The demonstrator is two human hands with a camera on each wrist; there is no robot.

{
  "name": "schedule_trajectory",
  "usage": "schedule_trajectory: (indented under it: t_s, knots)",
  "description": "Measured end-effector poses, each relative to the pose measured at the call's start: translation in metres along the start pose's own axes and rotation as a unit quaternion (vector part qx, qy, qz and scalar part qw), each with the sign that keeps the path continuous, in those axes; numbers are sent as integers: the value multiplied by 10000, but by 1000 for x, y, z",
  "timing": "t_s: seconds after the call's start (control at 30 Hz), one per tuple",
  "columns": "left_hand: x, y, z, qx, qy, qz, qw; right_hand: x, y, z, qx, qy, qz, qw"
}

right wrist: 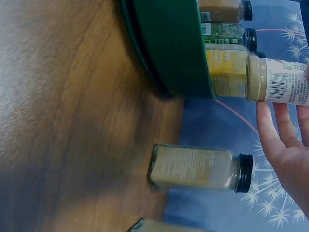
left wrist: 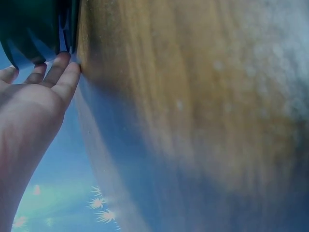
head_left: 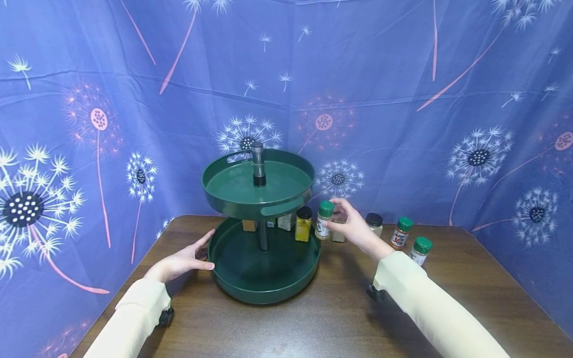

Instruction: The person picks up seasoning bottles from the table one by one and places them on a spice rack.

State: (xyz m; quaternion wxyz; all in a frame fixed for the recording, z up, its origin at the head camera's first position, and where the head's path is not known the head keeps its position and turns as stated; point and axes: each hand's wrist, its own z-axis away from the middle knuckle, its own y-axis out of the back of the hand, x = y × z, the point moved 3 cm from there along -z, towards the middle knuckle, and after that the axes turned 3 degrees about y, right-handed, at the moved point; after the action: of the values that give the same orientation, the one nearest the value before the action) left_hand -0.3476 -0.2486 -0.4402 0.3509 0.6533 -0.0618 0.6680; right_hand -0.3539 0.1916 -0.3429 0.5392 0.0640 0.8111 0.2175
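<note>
My right hand (head_left: pixel 351 226) grips a green-capped spice bottle (head_left: pixel 323 221) with a white label, upright at the right rim of the two-tier green turntable (head_left: pixel 264 298). In the right wrist view, the held bottle (right wrist: pixel 280 81) is above the tray wall, its base apart from the table. My left hand (head_left: pixel 183 258) touches the lower tray's left side, thumb toward the front; its fingers (left wrist: pixel 60 72) lie extended against the green wall. On the lower tier, a yellow spice jar (head_left: pixel 302 226) with a black cap stands nearest the held bottle, with several other jars behind.
Right of the turntable on the wooden table (head_left: pixel 286 328) stand a black-capped jar (head_left: pixel 375 228), a green-capped bottle with red label (head_left: pixel 400 236) and another green-capped bottle (head_left: pixel 419 252). One more jar (head_left: pixel 337 235) is partly behind my right hand. Blue dandelion-patterned cloth (head_left: pixel 394 164) hangs behind.
</note>
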Motion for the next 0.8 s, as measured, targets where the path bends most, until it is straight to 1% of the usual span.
schedule_trajectory:
  t_s: [0.2,0.33,0.47,0.57,0.67,0.7,0.8]
  knots:
    - [1,-1,1,44,-8,-36,10000,7,-5,-8,32,35,-12,10000]
    - [1,-1,0,69,20,-81,9999,8,-10,-10,33,30,22,10000]
    - [0,-1,1,60,80,-107,9999,10,-15,-11,2,59,-63,10000]
    - [1,-1,1,55,116,-72,9999,6,-20,-9,-43,64,-286,9996]
    - [1,-1,1,55,121,-45,9999,-1,-25,-6,-104,-17,-373,9992]
    - [1,-1,1,63,132,-32,9999,-3,-26,-5,-114,-79,-367,9992]
    - [1,-2,1,94,77,-45,9999,0,-30,-3,-97,-110,-213,9997]
